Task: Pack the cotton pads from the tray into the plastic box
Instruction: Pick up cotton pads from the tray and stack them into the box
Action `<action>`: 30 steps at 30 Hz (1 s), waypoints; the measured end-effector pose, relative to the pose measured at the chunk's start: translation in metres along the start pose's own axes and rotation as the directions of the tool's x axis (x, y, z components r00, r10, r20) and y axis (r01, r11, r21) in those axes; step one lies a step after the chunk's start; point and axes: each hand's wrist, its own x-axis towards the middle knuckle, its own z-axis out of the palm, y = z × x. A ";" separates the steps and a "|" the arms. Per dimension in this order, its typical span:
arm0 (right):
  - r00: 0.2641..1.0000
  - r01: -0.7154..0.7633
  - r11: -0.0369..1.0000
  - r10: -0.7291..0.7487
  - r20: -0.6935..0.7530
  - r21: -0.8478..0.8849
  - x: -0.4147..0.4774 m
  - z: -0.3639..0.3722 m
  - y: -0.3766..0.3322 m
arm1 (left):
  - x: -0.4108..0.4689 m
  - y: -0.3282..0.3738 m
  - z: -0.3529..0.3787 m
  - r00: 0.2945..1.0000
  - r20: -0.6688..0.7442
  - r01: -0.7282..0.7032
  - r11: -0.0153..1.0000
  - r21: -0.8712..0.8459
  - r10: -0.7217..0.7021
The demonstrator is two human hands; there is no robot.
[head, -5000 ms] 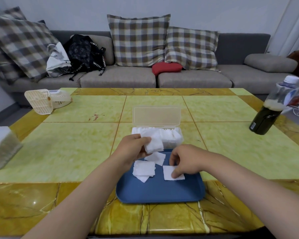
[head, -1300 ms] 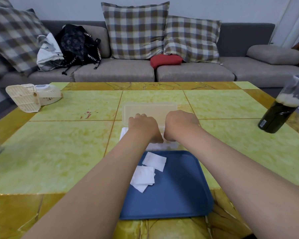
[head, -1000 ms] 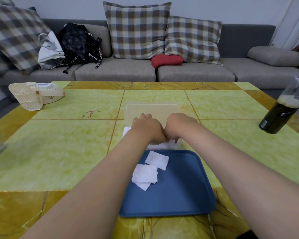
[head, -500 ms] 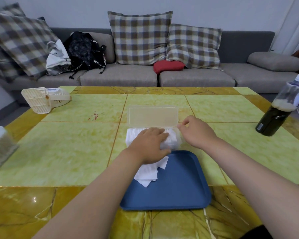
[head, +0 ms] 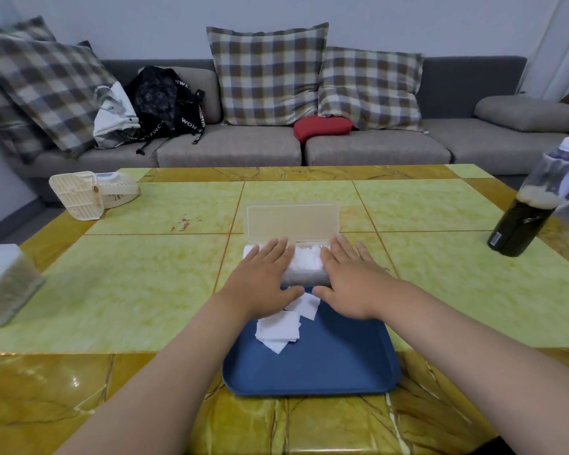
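Lying with its long axis parallel to the bench's near edge, the plastic box [head: 306, 275] sits about mid-bench, just beyond the far rim of the blue tray [head: 309, 366]. Its hinged lid [head: 291, 221] stands upright along the far long side, so the opening faces up. The box is translucent and frosted. It is packed with white cotton pads [head: 304, 261] in a tight row that reaches its rim.

Both hands lie flat on that row, palms down. The left hand [head: 263, 279] covers the left end and the right hand [head: 350, 279] the right end. Their fingers are straight and slightly spread, pointing toward the far edge, and the thumbs reach toward each other above the tray's far rim.

A few loose pads [head: 278, 328], square and white, lie overlapping on the far left part of the tray, one partly under the left thumb. The hands hide both ends of the box and much of its front wall, so the filling there cannot be made out.

A dark bottle [head: 519, 221] stands near the right edge and a cream fan [head: 89, 192] near the far left corner. A container [head: 0, 284] is cut off at the left edge.
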 end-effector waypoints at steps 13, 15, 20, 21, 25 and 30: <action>1.000 -0.004 0.999 0.003 0.022 0.049 0.005 0.005 -0.008 | 0.009 -0.007 0.001 1.000 0.017 0.026 1.000 0.004 -0.026; 0.999 -0.027 0.999 0.026 0.034 0.045 0.005 0.003 -0.008 | 0.012 -0.005 0.000 1.000 0.024 -0.010 1.000 0.027 0.009; 0.991 -0.032 0.999 0.037 -0.129 0.043 -0.002 -0.005 -0.016 | 0.004 -0.005 -0.004 0.999 -0.039 -0.032 0.992 -0.119 0.027; 0.974 0.006 0.999 0.001 -0.227 0.032 -0.004 -0.007 -0.019 | 0.000 -0.005 -0.007 0.992 -0.116 -0.057 0.986 -0.160 0.038; 0.953 0.059 0.989 -0.014 -0.304 0.139 -0.014 -0.023 -0.036 | -0.015 -0.004 -0.031 0.941 -0.339 -0.085 0.972 -0.219 0.006; 0.997 0.067 0.961 -0.055 -0.051 0.267 -0.021 -0.014 -0.050 | -0.037 -0.001 -0.032 0.993 0.105 0.087 0.927 -0.364 -0.052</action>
